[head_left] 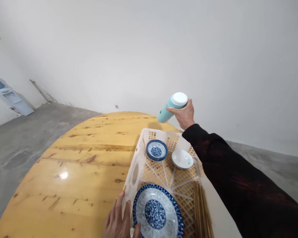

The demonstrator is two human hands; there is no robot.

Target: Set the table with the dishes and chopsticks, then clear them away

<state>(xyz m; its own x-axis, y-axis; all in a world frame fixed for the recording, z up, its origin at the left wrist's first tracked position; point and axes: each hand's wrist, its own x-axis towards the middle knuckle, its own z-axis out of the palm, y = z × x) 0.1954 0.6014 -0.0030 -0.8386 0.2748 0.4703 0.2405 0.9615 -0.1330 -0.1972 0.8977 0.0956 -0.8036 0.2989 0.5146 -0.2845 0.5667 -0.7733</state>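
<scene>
Right hand: my right hand (185, 115) sits right of centre in the frame, fingers wrapped around the teal bottle (172, 106) just under its white cap (179, 98).
Bottle position: I see it tilted, base pointing lower left, held in the air above the far rim of the white crate (136, 162); it touches neither crate nor table.
Left hand: my left hand (120, 219) lies at the bottom centre, fingers together and flat against the crate's near-left wall, beside the large blue plate (157, 213).
Crate contents: 1 stack of small blue saucers (157, 150), 1 white bowl (182, 159), chopsticks (202, 211) along the right edge.
Support: I judge the round wooden table (76, 165) glossy, so I keep the left palm bracing the crate.
Handling: I judge a firm grip and an upright bottle the safest course above the crockery.
</scene>
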